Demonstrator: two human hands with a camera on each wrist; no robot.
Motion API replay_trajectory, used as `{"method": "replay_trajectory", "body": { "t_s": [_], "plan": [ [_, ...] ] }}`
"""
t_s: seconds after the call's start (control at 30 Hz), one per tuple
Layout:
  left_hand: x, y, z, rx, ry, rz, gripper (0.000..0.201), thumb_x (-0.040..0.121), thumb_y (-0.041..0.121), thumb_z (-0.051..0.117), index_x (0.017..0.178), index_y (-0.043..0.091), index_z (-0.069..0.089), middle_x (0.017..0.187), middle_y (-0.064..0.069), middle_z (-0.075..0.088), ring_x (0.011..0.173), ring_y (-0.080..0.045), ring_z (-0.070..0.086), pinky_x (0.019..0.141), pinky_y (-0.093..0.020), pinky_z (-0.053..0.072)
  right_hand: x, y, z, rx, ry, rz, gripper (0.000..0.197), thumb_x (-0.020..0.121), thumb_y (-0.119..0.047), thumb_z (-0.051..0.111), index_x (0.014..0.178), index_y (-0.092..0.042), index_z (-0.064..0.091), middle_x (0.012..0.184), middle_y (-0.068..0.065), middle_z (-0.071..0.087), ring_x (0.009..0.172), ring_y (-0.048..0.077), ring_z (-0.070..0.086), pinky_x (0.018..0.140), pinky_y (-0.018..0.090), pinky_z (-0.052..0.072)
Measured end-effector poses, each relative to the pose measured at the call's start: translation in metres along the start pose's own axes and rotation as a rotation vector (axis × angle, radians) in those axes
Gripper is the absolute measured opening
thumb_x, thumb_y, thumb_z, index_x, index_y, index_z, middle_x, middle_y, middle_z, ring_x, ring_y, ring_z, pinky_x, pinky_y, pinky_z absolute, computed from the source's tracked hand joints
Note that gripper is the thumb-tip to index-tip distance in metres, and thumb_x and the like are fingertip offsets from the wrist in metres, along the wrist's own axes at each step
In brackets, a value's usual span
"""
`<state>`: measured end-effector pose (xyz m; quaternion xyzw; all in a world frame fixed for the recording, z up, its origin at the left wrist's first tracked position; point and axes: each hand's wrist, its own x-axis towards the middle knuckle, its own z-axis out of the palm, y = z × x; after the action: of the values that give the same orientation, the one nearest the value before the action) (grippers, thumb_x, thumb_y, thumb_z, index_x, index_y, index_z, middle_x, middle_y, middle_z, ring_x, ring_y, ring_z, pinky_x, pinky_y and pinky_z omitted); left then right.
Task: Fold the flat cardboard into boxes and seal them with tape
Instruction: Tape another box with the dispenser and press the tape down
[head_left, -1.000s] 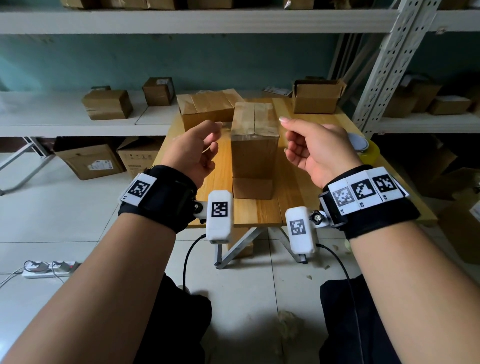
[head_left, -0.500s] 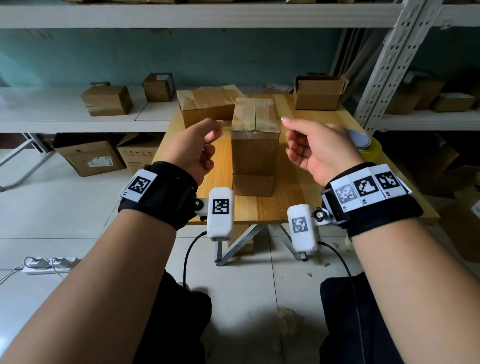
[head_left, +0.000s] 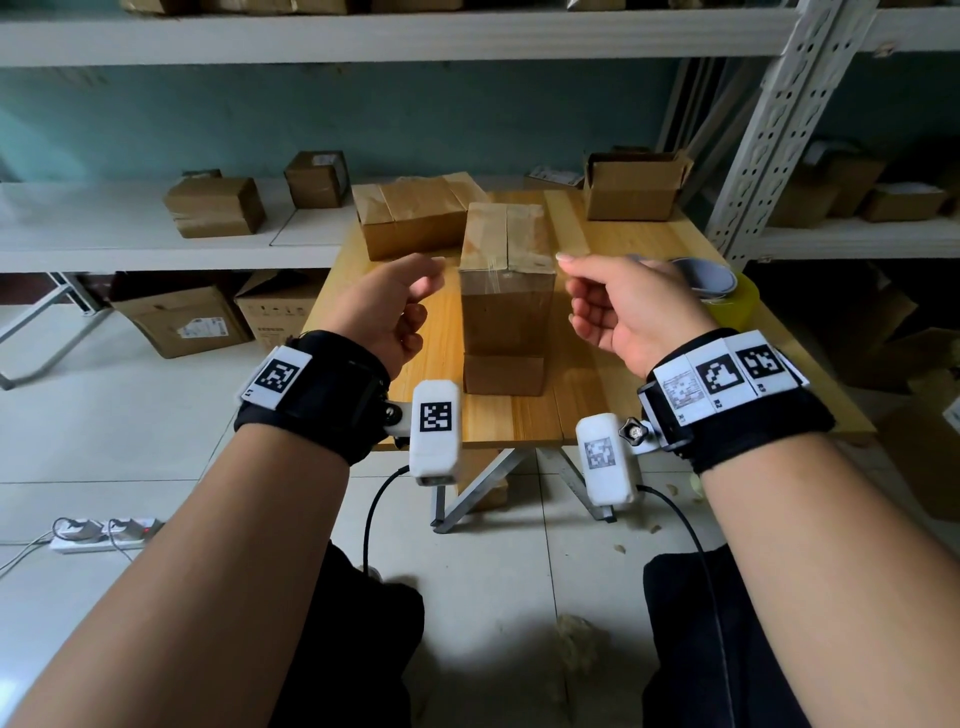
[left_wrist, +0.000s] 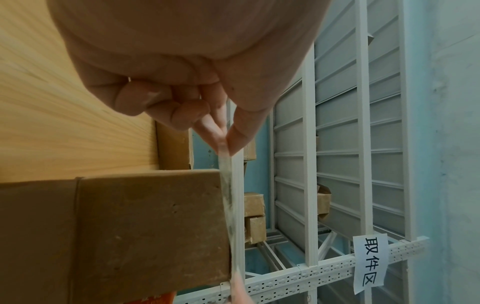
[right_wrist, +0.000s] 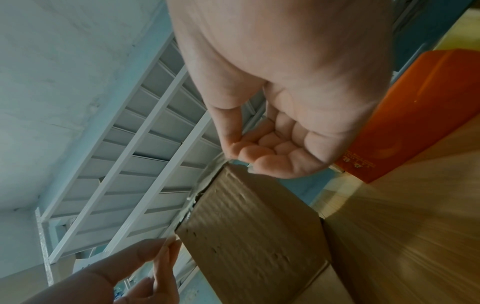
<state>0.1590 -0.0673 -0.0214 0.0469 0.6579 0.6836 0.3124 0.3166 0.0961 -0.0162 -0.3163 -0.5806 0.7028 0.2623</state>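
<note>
1. A white power strip (head_left: 104, 534) lies on the tiled floor at the left, with plugs in it.
2. A white perforated metal upright (head_left: 769, 119) stands at the right, beside the wooden table (head_left: 519, 421).
3. White shelves (head_left: 130, 234) run along the teal wall.
4. A paper label with 3 Chinese characters (left_wrist: 371, 265) hangs on the rack.

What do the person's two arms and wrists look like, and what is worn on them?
Both forearms are bare, with no sleeves. The left wrist wears a black band bearing one white square-code tag; the right wrist wears a black band with three such tags in a row. A white rounded camera block with a printed code hangs at the left wrist, another at the right. Each trails a black cable.
</note>
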Motion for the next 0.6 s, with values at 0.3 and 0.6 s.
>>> {"method": "replay_trajectory", "body": {
  "t_s": [0.3, 0.6],
  "plan": [
    [0.007, -0.006, 0.002, 0.04, -0.059, -0.075, 0.015, 0.097, 0.028, 0.071, 0.107, 0.021, 0.063, 0.059, 0.013, 0.061, 0.054, -0.004, 0.043, 0.05, -0.02, 0.032, 0.007, 0.007, -0.001, -0.034, 0.015, 0.07, 0.018, 0.092, -0.022, 0.081, 0.084, -0.013, 0.067, 0.066, -0.003, 0.066, 0.06, 0.01, 0.063, 0.061, 0.027, 0.058],
    [0.012, -0.01, 0.0, 0.046, -0.146, -0.152, 0.021, 0.103, 0.026, 0.062, 0.083, 0.022, 0.058, 0.057, 0.011, 0.053, 0.054, -0.006, 0.039, 0.058, -0.024, 0.027, 0.009, 0.013, -0.001, 0.003, -0.04, 0.15, 0.017, 0.096, -0.022, 0.075, 0.086, -0.015, 0.063, 0.064, -0.006, 0.062, 0.06, 0.009, 0.06, 0.065, 0.025, 0.056]
  ]
}}
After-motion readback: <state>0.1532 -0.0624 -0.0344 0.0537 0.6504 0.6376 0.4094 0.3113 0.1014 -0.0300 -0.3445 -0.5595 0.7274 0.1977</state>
